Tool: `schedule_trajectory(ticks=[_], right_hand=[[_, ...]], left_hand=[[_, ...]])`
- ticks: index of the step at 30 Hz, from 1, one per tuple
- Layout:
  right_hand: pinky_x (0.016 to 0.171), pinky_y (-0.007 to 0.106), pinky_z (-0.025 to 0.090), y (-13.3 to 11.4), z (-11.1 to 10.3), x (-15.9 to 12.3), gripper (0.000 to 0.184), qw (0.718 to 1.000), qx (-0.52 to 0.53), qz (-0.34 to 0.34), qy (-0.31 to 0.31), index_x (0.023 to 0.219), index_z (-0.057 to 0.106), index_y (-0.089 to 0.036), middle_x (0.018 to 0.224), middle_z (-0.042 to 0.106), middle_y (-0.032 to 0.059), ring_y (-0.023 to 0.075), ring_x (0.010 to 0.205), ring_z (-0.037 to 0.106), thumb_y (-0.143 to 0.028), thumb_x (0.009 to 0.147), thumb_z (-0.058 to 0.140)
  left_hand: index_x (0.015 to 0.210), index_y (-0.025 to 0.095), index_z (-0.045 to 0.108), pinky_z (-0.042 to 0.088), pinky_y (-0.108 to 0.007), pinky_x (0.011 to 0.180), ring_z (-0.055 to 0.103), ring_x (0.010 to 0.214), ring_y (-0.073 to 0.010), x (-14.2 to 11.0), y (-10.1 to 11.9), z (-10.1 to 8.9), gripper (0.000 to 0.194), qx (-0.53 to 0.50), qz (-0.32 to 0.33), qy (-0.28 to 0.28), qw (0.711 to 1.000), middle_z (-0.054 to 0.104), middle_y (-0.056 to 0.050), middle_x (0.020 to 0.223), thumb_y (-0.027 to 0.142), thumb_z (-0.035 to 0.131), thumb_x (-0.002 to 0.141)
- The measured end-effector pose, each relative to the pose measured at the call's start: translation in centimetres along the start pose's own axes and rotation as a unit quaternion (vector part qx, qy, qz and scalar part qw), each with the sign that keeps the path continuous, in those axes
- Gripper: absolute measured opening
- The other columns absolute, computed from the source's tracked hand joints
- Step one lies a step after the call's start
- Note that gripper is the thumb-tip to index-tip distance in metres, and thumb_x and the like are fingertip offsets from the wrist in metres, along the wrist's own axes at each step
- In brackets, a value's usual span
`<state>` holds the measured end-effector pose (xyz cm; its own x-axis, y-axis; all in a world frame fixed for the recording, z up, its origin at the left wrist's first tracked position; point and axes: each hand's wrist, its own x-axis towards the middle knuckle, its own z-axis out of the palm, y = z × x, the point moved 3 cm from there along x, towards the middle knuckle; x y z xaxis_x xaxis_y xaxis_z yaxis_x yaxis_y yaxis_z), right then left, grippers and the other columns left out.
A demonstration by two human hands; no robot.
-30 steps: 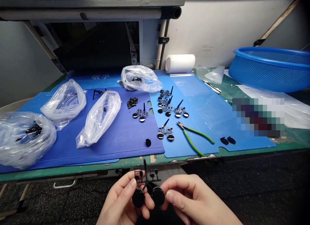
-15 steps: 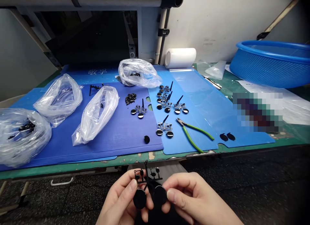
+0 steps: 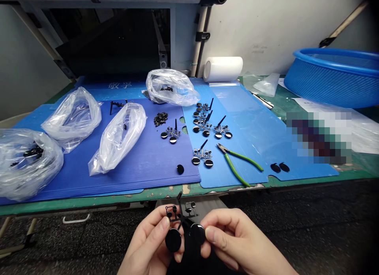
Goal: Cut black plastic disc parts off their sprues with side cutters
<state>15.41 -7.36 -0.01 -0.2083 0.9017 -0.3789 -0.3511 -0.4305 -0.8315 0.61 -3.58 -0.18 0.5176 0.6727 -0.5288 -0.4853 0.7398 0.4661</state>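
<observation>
Below the table's front edge I hold a black plastic sprue (image 3: 182, 221) that carries two round discs and several small parts. My left hand (image 3: 149, 245) pinches the left disc between thumb and fingers. My right hand (image 3: 237, 241) pinches the right disc. Both hands are closed on the piece. On the blue sheets (image 3: 148, 156) lie more sprues of the same kind (image 3: 202, 158), a loose black disc (image 3: 180, 169) and two more discs (image 3: 280, 167). Green-handled cutters (image 3: 237, 164) rest beside the sprues.
Several clear plastic bags (image 3: 118, 136) with black parts lie on the left and at the back. A pile of small black bits (image 3: 160, 119) sits mid-table. A white roll (image 3: 222, 68) stands at the wall and a blue basin (image 3: 334, 77) at the right.
The view has shifted slightly. My hands have tilted the sprue a little and kept their hold on the two discs. Nothing on the table has moved.
</observation>
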Motion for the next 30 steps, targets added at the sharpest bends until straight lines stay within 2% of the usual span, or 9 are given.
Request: schedule_trajectory(ticks=[15, 20, 30], right_hand=[[0.035, 0.013, 0.018, 0.32, -0.18, -0.16, 0.024, 1.0, 0.017, 0.001, -0.01, 0.082, 0.06, -0.01, 0.064, 0.062, 0.0057, 0.001, 0.036, 0.031, -0.034, 0.083, 0.064], [0.035, 0.015, 0.018, 0.28, -0.09, -0.3, 0.026, 1.0, 0.002, 0.008, -0.001, 0.081, 0.06, -0.009, 0.063, 0.062, 0.0058, 0.0019, 0.037, 0.03, -0.035, 0.083, 0.064], [0.035, 0.015, 0.016, 0.12, -0.11, -0.08, 0.027, 1.0, 0.006, 0.005, -0.006, 0.08, 0.059, -0.008, 0.063, 0.061, 0.0057, 0.0015, 0.036, 0.03, -0.035, 0.083, 0.063]], left_hand=[[0.087, 0.01, 0.065, 0.039, -0.017, 0.046, 0.049, 0.049, -0.0095, 0.05, 0.01, 0.01, 0.028, -0.002, -0.023, -0.001, 1.0, 0.057, -0.006, 0.062, 0.027, 0.073, 0.067], [0.089, 0.009, 0.064, 0.04, -0.017, 0.047, 0.05, 0.051, -0.0096, -0.05, -0.07, -0.06, 0.02, 0.004, -0.009, -0.005, 1.0, 0.056, -0.006, 0.064, 0.023, 0.064, 0.075], [0.089, 0.01, 0.064, 0.04, -0.017, 0.046, 0.05, 0.051, -0.0098, 0.18, -0.07, -0.12, 0.015, 0.003, -0.007, -0.015, 1.0, 0.056, -0.006, 0.065, 0.019, 0.058, 0.08]])
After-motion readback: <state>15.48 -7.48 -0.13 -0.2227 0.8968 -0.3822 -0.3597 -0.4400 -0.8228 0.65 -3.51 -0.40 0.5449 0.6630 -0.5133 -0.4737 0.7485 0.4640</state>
